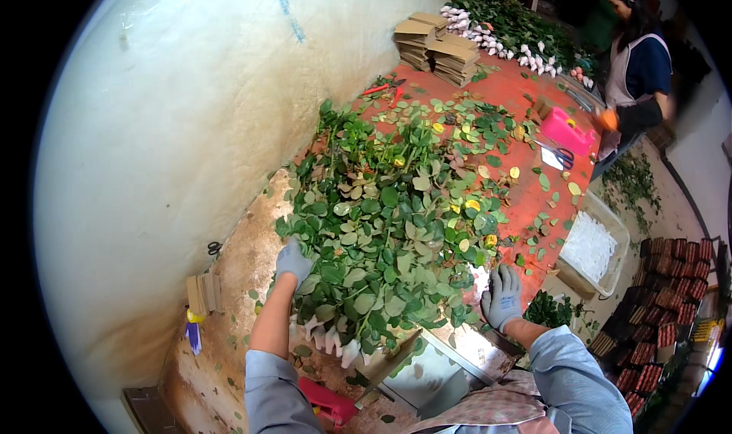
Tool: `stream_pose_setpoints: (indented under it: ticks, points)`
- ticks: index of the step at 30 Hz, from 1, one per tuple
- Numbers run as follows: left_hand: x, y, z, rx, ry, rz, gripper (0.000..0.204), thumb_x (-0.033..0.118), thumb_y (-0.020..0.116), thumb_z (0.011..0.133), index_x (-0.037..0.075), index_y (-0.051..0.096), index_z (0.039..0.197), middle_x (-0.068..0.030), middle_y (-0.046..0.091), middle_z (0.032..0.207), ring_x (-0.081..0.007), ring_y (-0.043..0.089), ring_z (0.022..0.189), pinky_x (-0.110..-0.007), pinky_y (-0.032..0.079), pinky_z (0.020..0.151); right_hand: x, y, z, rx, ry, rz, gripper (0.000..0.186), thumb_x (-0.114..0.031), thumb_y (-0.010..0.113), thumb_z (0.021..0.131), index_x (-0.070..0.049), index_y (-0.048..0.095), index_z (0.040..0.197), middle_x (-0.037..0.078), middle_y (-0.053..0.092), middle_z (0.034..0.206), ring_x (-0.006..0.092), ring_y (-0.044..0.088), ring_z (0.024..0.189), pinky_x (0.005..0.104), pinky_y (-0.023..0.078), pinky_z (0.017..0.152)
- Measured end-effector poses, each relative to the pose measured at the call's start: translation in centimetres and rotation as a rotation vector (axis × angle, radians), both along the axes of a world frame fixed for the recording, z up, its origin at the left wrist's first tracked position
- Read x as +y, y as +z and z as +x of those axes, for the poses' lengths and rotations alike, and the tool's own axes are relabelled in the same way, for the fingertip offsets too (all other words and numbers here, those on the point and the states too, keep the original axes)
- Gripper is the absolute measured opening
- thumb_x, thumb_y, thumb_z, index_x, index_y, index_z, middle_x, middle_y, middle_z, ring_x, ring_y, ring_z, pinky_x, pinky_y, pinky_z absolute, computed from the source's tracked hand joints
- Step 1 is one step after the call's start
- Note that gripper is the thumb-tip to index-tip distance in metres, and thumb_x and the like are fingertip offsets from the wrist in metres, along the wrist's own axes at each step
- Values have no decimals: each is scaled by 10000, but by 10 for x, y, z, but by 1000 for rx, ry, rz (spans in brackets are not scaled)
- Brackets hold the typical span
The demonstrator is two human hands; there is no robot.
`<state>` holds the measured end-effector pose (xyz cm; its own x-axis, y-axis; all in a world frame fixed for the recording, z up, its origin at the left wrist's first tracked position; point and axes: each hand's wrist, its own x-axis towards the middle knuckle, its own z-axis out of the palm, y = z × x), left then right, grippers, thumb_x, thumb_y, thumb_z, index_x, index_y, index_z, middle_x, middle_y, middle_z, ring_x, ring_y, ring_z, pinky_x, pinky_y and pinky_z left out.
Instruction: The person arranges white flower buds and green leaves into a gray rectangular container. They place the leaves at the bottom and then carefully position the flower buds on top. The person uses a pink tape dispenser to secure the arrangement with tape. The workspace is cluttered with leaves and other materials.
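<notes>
Gathering roses (332,340) seems underway, left hand (293,262) fingers too hidden to judge, right hand (502,303) fingers loosely spread; lifting would need care.

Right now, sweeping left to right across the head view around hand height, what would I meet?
Small cardboard stack, gloved left hand, leafy stems, gloved right hand, pale plastic bin, red-and-brown stack at the far right.
</notes>
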<state>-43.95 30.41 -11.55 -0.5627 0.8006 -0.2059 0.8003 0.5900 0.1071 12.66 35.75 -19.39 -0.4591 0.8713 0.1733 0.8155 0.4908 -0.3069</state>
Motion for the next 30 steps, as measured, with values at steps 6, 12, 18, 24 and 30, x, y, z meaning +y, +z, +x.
stream_pose_setpoints:
  ticks: [6,12,18,24,30]
  points:
    - [-6,163,31,372,-93,106,796,161,754,800,-37,398,1483,-272,692,1081,-426,676,988,-486,537,867,-1,2,2,11,-2,23,668,-236,621,848,28,428,1431,279,380,1503,492,335,1411,599,257,1174]
    - [-25,190,64,470,-198,58,1018,207,822,758,25,276,1598,-200,644,1125,-358,645,1006,-437,524,860,-3,0,3,34,-4,29,666,-242,625,851,28,449,1433,273,392,1500,475,340,1416,590,265,1182]
    - [-47,131,147,-165,-649,150,894,374,828,800,87,406,1533,-224,550,1352,-408,525,1247,-457,434,1089,-1,2,7,50,-8,27,649,-254,624,855,26,469,1421,268,403,1492,456,344,1422,583,274,1178]
    - [-60,79,209,79,-781,70,790,367,763,837,153,446,1529,-199,374,1578,-412,361,1445,-563,316,1166,-1,-2,7,39,1,43,645,-259,620,860,26,472,1420,266,395,1501,453,342,1421,584,266,1181]
    - [-71,10,171,501,-855,-121,651,174,546,952,213,387,1583,-175,349,1626,-379,329,1498,-564,256,1215,-1,0,5,46,9,5,642,-274,612,873,28,469,1421,266,392,1503,450,337,1425,580,254,1186]
